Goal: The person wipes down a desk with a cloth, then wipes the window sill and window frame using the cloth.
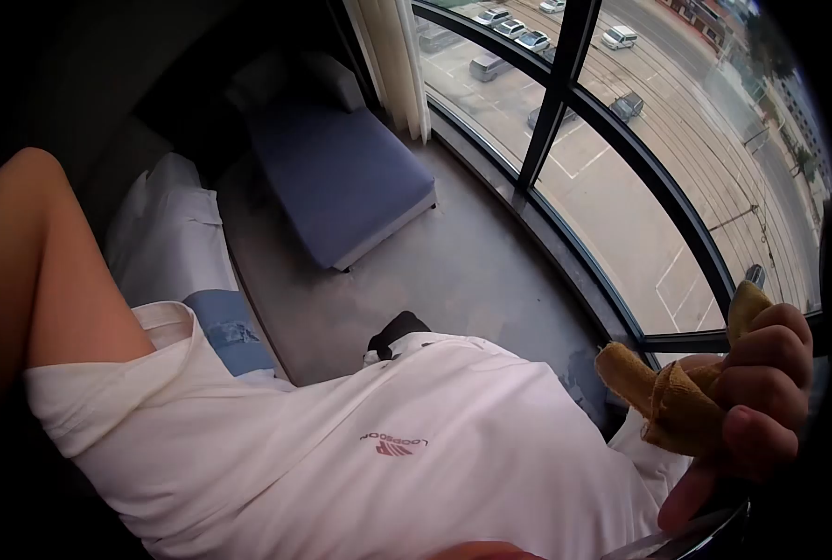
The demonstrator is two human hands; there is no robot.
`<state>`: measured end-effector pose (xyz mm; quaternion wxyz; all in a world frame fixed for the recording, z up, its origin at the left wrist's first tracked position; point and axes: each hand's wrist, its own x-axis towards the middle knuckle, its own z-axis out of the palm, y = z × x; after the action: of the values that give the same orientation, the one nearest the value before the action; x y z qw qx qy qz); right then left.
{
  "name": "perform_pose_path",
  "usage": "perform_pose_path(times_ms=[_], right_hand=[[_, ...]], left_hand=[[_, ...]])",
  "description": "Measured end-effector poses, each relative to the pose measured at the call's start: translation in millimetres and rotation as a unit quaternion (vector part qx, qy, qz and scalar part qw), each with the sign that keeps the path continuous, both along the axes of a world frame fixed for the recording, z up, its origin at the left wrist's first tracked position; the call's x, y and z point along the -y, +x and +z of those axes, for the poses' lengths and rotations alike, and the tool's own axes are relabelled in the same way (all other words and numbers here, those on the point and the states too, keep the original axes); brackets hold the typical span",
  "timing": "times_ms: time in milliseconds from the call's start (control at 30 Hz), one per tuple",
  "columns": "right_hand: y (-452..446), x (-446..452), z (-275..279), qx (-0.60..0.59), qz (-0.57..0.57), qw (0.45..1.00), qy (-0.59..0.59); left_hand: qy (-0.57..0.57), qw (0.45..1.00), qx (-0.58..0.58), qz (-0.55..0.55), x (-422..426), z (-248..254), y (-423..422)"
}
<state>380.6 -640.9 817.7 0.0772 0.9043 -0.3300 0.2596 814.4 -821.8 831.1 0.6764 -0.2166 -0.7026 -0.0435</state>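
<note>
At the right edge, my right hand has its fingers wrapped round a bunched yellow-brown cloth. One rolled end of the cloth sticks out to the left, and another part shows above the fingers. A shiny curved edge lies just below this hand; what it belongs to is unclear. My left arm is raised and bent at the left, and its hand is out of view. A white shirt with a small red print fills the lower middle. A bit of skin at the bottom edge is too cropped to identify.
A blue-grey chaise stands on the grey floor. White bedding with a blue band lies at left. A large dark-framed window with a cream curtain overlooks parked cars. A dark object shows beyond the shirt.
</note>
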Motion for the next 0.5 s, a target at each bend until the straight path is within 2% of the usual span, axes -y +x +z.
perform_pose_path(times_ms=[100,267,400,500], right_hand=[[20,6,17,-0.014,0.028,0.999,-0.014],[73,-29,6,0.033,0.086,0.996,-0.002],[125,-41,-46,0.150,0.221,0.964,-0.009],[142,-40,-31,0.127,0.304,0.944,-0.005]], left_hand=[[-0.028,0.999,-0.017,0.036,-41,-7,25],[-0.046,0.991,-0.026,0.126,-134,-13,77],[-0.054,0.975,-0.043,0.209,-213,-21,113],[-0.046,0.957,-0.053,0.282,-272,-22,133]])
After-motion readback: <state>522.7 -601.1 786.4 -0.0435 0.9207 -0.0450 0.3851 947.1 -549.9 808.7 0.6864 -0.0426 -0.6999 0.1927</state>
